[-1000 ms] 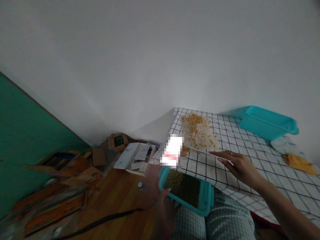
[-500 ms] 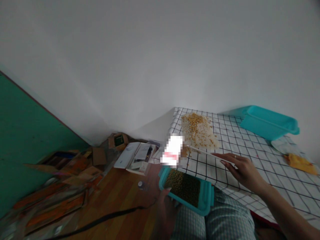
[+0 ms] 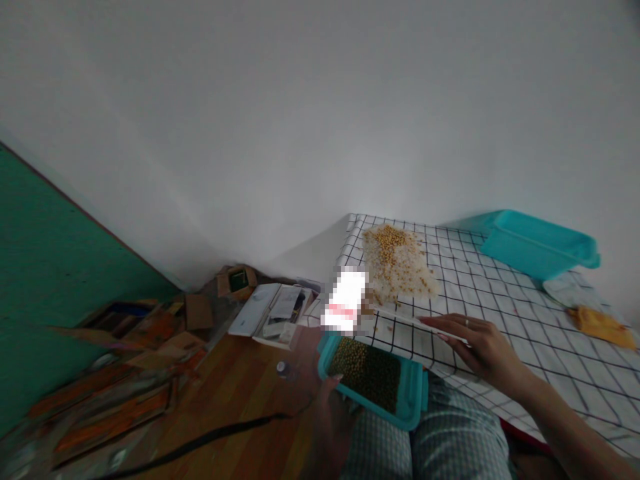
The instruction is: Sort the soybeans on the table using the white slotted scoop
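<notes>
My left hand (image 3: 330, 400) grips the near-left side of a small teal plastic container (image 3: 411, 400), its thumb over the rim. Inside lie yellowish beans (image 3: 350, 357) on the left and dark green beans (image 3: 383, 380) on the right. My right hand (image 3: 483, 347) pinches a thin white stick (image 3: 407, 319) that slants left, low over the table edge. A blurred white-and-pink patch hides what lies around its far end. Just beyond the stick, yellow soybeans (image 3: 390, 240) are spread over a pale translucent sheet or layer (image 3: 400, 273).
A black-and-white checked cloth (image 3: 463, 267) covers the table. A larger teal basin (image 3: 543, 243) stands at the back right, near a yellow packet (image 3: 603, 327). An opened white box (image 3: 277, 317), cardboard boxes (image 3: 197, 313) and a small bottle (image 3: 283, 369) are on the floor to the left.
My right hand and the white stick have shifted slightly down and left, towards the table's near edge. The left hand and the container are almost still.
</notes>
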`<state>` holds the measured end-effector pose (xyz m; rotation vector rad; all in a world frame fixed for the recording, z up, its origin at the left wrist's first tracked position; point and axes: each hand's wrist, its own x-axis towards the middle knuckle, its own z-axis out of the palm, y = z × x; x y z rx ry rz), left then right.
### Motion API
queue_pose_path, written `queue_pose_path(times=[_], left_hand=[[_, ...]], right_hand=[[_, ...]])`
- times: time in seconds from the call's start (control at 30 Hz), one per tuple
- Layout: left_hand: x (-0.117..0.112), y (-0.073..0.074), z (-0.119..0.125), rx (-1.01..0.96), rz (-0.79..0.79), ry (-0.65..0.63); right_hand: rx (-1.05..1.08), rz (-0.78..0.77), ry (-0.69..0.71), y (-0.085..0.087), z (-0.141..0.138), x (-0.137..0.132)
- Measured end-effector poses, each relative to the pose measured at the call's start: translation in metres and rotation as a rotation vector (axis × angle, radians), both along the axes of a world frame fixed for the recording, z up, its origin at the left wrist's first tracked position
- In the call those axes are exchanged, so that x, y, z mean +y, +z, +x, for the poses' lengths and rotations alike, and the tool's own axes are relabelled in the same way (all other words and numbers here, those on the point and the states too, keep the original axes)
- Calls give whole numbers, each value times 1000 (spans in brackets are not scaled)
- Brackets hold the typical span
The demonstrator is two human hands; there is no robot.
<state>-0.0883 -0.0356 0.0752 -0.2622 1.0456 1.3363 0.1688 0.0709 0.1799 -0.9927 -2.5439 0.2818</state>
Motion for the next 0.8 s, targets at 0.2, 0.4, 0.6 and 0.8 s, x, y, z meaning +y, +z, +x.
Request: queue_pose_path(times=[0.2,0.4,0.6,0.8], left_hand=[[-3,5,3,94,69,24],[1,0,1,62,34,-8],[3,-7,-3,26,11,-30],[1,-13,-3,27,19,-44]], right_hand=[[-3,-28,-7,-4,2,-1],[9,-50,-20,0,0,-5],[22,-78,8,-7,-1,-5],[21,-88,38,-9,-3,-5]])
